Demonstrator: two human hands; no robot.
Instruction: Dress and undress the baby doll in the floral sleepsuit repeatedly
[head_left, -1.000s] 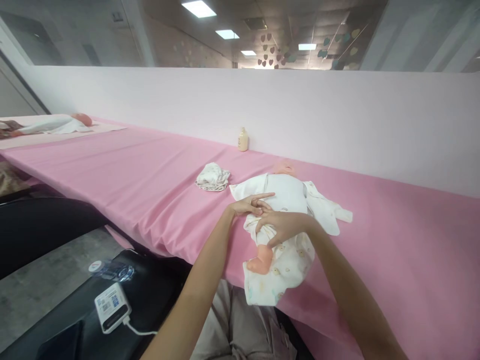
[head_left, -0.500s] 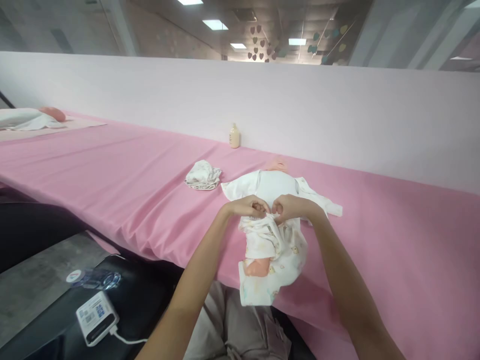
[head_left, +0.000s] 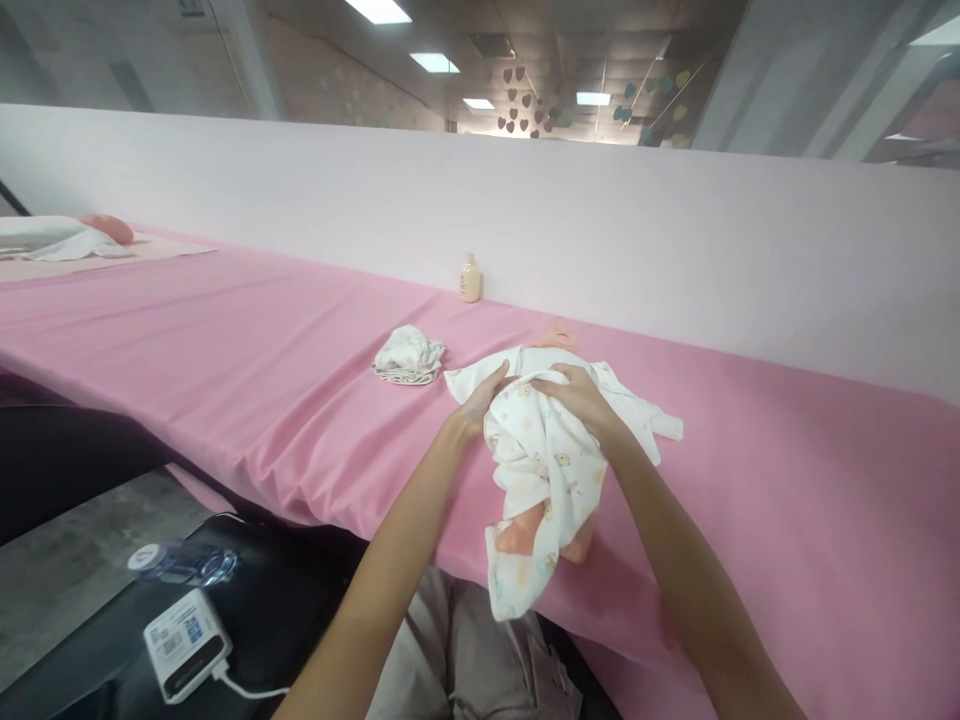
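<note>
A baby doll [head_left: 556, 335] lies on its back on the pink table [head_left: 247, 350], head toward the wall, dressed in a white top. Printed white trousers [head_left: 544, 470] cover its legs, and its orange feet [head_left: 525, 535] stick out near the table edge. My left hand [head_left: 480, 398] grips the left side of the trousers' waistband at the doll's waist. My right hand [head_left: 574, 392] holds the right side of the same waistband, fingers curled over the cloth.
A crumpled white cloth [head_left: 407, 356] lies left of the doll. A small cream bottle [head_left: 470, 279] stands by the pale partition wall. Another doll [head_left: 67, 235] lies far left. Below the table edge sit a black seat, a white power bank [head_left: 186, 644] and a plastic bottle [head_left: 180, 562].
Both hands have drawn the printed trousers up from the doll's hips to its waist. The bunched cloth now spreads over the legs. The camera view shifted slightly.
</note>
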